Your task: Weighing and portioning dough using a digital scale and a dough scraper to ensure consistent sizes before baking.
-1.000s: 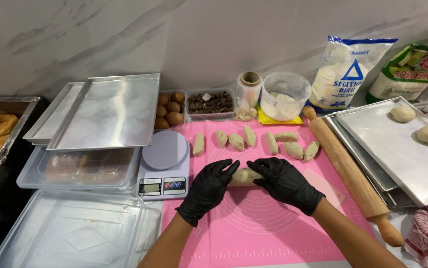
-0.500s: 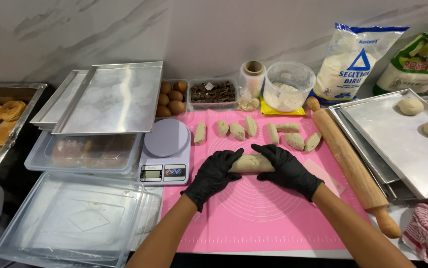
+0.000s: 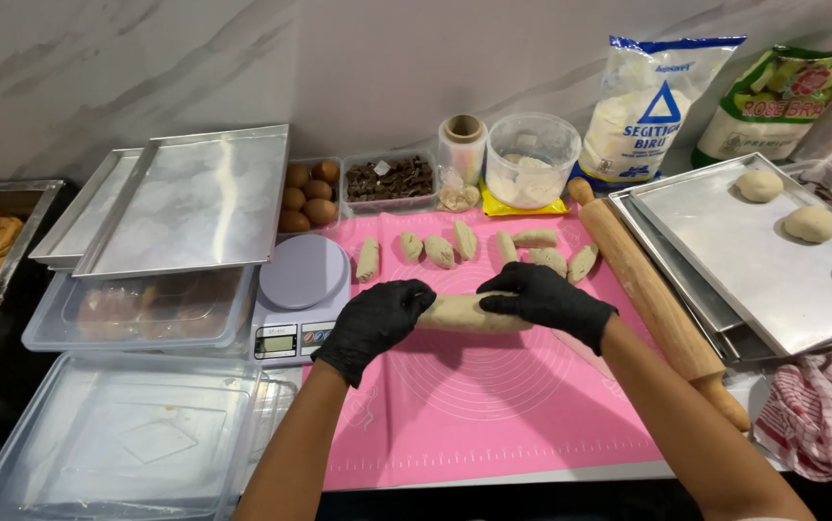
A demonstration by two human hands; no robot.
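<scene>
On the pink baking mat (image 3: 493, 415), a dough log (image 3: 469, 313) is gripped at its left end by the closed left hand (image 3: 374, 325) and at its right end by the right hand (image 3: 543, 299). Behind the mat's right corner, a white flour bag with a blue triangle (image 3: 649, 101) is seen, then a green-and-white bag (image 3: 784, 106).

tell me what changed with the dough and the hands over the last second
The left hand and right hand, close together over the dough log a second ago, have moved apart to its two ends, and the log now shows longer between them. Both gloved hands kept hold of it throughout. The cut dough pieces, rolling pin, scale and pink mat stayed put.
</scene>
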